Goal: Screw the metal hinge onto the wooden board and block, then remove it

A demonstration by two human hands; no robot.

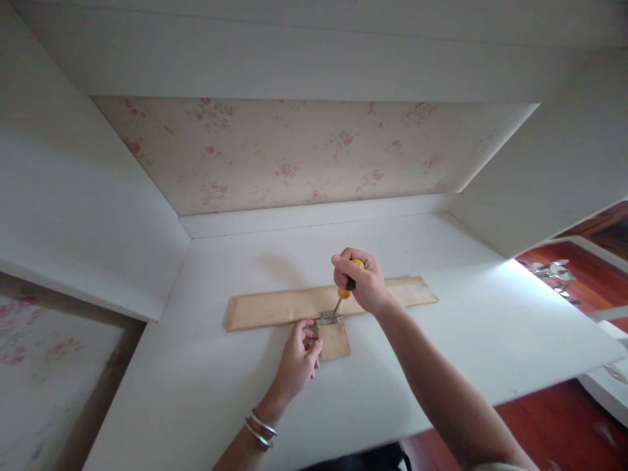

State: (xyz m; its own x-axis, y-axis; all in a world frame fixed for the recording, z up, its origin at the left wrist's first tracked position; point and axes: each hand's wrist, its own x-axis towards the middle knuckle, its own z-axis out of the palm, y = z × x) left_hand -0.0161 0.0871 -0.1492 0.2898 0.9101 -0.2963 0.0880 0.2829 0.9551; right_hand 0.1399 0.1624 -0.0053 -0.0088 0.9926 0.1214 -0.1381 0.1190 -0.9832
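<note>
head view: the right hand [369, 282] grips a yellow-black screwdriver [344, 294], tip at a hinge [326, 320] bridging the long board [275, 307] and, nearer, a small wooden piece [336, 345], its left edge held by the left hand [298, 363].

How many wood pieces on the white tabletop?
2: a long board across the white tabletop, and a small piece on its near side, beside the left hand. Any underneath would be hidden.

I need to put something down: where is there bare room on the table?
Table, right of the long board, out to the edge; also behind that board, up to the wall strip. Crowded at the hinge: left hand, right hand, screwdriver, small board.
</note>
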